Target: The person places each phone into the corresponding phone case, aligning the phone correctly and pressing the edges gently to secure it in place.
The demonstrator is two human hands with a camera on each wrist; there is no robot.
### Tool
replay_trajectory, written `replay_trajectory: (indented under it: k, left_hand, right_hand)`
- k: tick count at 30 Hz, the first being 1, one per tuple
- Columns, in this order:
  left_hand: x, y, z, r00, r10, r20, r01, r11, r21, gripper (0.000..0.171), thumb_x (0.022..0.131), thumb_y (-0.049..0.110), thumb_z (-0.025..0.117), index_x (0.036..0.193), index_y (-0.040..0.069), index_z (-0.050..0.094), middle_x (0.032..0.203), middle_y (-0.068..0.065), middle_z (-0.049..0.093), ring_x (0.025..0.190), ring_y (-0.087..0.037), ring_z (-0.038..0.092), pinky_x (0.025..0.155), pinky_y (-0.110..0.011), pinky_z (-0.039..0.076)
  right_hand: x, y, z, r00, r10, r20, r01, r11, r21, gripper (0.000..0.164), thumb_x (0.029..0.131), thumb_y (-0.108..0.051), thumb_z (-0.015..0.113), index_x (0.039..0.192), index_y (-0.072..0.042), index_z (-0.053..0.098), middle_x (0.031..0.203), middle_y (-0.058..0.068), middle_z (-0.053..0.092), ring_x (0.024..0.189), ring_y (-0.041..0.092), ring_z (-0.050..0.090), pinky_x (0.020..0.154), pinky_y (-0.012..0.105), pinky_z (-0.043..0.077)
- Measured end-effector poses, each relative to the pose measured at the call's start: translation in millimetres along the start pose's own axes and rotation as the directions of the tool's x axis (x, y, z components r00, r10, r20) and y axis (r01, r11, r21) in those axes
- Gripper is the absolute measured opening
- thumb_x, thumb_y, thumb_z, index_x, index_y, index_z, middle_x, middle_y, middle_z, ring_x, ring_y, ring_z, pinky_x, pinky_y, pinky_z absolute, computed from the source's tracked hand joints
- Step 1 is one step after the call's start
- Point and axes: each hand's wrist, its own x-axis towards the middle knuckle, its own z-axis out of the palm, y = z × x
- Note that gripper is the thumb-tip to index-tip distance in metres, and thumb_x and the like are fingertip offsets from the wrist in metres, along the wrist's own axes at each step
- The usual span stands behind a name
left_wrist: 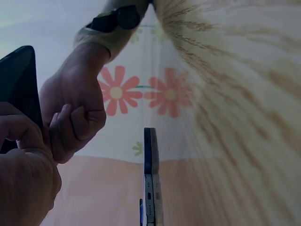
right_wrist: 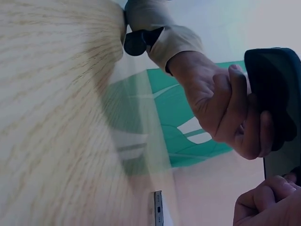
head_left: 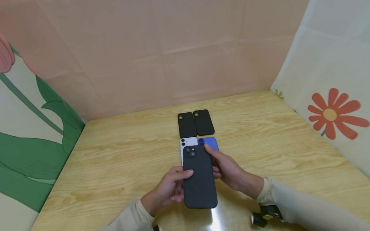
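Both hands hold a phone in a black case [head_left: 200, 183] above the front of the table, its back with two camera lenses facing up. My left hand [head_left: 172, 186] grips the left edge, thumb laid on the back and fingers underneath. On the upper right edge, my right hand [head_left: 231, 171] pinches it, thumb near the top corner. The right wrist view shows the dark, glossy underside [right_wrist: 277, 89] of the held phone. Partly covered behind it lie a white phone [head_left: 189, 141] and a blue phone [head_left: 213, 143], side by side.
Two black phone cases [head_left: 187, 125] with camera cutouts lie side by side beyond the phones. The wood-grain table [head_left: 121, 160] meets a pink backdrop [head_left: 173, 64] at the rear. Flower-printed cloth [head_left: 329, 64] hangs at the right, leaf-printed cloth [head_left: 26, 154] at the left.
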Motion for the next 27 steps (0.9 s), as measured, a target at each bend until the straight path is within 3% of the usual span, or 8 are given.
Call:
replay_trajectory:
  k: [3, 11, 15, 19, 22, 24, 27]
  left_hand:
    - [-0.2, 0.1, 0.5, 1.000, -0.007, -0.006, 0.007, 1.000, -0.014, 0.026, 0.103, 0.021, 0.045, 0.098, 0.015, 0.070, 0.071, 0.006, 0.075, 0.038, 0.001, 0.056, 0.031, -0.012, 0.029]
    - [0.7, 0.5, 1.2, 0.999, -0.010, -0.046, 0.011, 1.000, 0.027, 0.025, 0.098, 0.017, 0.045, 0.095, 0.014, 0.069, 0.072, 0.005, 0.075, 0.039, 0.001, 0.056, 0.030, -0.014, 0.028]
    - [0.7, 0.8, 1.0, 1.000, -0.006, 0.017, 0.006, 0.999, 0.041, 0.031, 0.096, 0.016, 0.041, 0.094, 0.013, 0.072, 0.073, 0.004, 0.076, 0.039, 0.000, 0.056, 0.029, -0.016, 0.026]
    - [0.1, 2.9, -0.5, 0.996, -0.029, 0.079, 0.027, 0.999, 0.026, 0.043, 0.106, 0.035, 0.032, 0.104, 0.014, 0.070, 0.073, 0.007, 0.075, 0.040, 0.000, 0.056, 0.030, -0.016, 0.028]
    - [0.6, 4.4, -2.1, 1.000, -0.031, -0.002, 0.031, 0.998, 0.047, 0.048, 0.106, 0.047, 0.033, 0.104, 0.015, 0.068, 0.072, 0.008, 0.075, 0.044, -0.001, 0.060, 0.032, -0.016, 0.034]
    - [1.4, 4.7, -3.0, 0.997, -0.020, -0.077, 0.025, 0.998, 0.055, 0.044, 0.106, 0.046, 0.038, 0.104, 0.015, 0.069, 0.076, 0.007, 0.076, 0.053, -0.002, 0.067, 0.040, -0.016, 0.045]
    - [2.3, 4.8, -3.9, 0.991, 0.002, -0.137, 0.006, 0.998, 0.055, 0.037, 0.106, 0.039, 0.042, 0.102, 0.015, 0.070, 0.080, 0.006, 0.077, 0.057, -0.002, 0.069, 0.042, -0.016, 0.047]
  right_hand:
    - [0.7, 1.0, 0.3, 1.000, 0.005, -0.013, -0.005, 1.000, -0.007, 0.049, 0.102, -0.060, 0.034, 0.093, -0.018, 0.056, 0.061, -0.009, 0.033, 0.052, 0.006, 0.033, 0.055, 0.019, 0.032]
    - [3.7, 1.8, -0.3, 0.999, 0.043, -0.028, -0.044, 0.999, -0.014, 0.051, 0.101, -0.062, 0.035, 0.090, -0.018, 0.057, 0.060, -0.008, 0.035, 0.050, 0.006, 0.033, 0.051, 0.019, 0.030]
    - [2.7, 1.0, 1.1, 0.997, 0.035, -0.072, -0.041, 0.996, -0.078, 0.046, 0.102, -0.058, 0.040, 0.086, -0.018, 0.060, 0.060, -0.009, 0.037, 0.052, 0.007, 0.033, 0.053, 0.019, 0.029]
    - [1.7, 0.9, 2.8, 0.995, 0.000, -0.100, -0.013, 0.991, -0.130, 0.046, 0.102, -0.055, 0.042, 0.080, -0.019, 0.060, 0.058, -0.009, 0.036, 0.054, 0.007, 0.032, 0.056, 0.020, 0.030]
    - [2.7, 1.7, 3.0, 0.994, -0.040, -0.097, 0.026, 0.989, -0.146, 0.047, 0.104, -0.051, 0.040, 0.075, -0.020, 0.060, 0.057, -0.009, 0.036, 0.053, 0.007, 0.031, 0.055, 0.020, 0.028]
    - [2.9, 2.3, 3.3, 0.994, -0.054, -0.096, 0.040, 0.989, -0.141, 0.047, 0.105, -0.048, 0.039, 0.074, -0.020, 0.059, 0.056, -0.010, 0.036, 0.052, 0.007, 0.030, 0.053, 0.019, 0.027]
    - [2.9, 3.1, 3.5, 0.994, -0.054, -0.100, 0.040, 0.991, -0.130, 0.047, 0.106, -0.047, 0.038, 0.072, -0.020, 0.058, 0.055, -0.010, 0.036, 0.051, 0.006, 0.029, 0.053, 0.019, 0.028]
